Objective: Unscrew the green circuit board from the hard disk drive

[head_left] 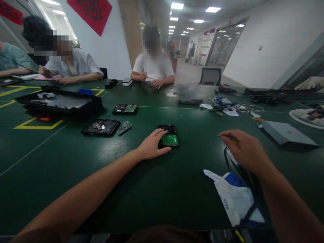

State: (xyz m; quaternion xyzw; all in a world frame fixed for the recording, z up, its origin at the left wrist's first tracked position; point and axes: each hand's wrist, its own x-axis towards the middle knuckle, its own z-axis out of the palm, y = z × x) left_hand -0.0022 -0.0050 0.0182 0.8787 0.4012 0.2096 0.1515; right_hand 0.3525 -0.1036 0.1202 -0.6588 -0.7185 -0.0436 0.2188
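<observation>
Steadying step: left hand point(152, 146) laid flat, fingers spread, fingertips touching hard drive point(168, 135). Right hand point(244, 148) pinched shut around small yellow-tipped tool point(234, 140), well apart. Next, probably: bringing tool to green circuit board point(170, 139) beside left fingertips.

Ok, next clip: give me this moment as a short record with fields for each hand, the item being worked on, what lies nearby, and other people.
left hand: left hand rests flat against the near-left edge of the hard drive
right hand: right hand is closed on a small yellow-tipped tool, above the table
item: hard drive lies flat, green circuit board facing up
nearby: white and blue cloth under the right forearm; opened drive and loose board to the left; grey flat box to the right
others: two people seated at the far side
</observation>
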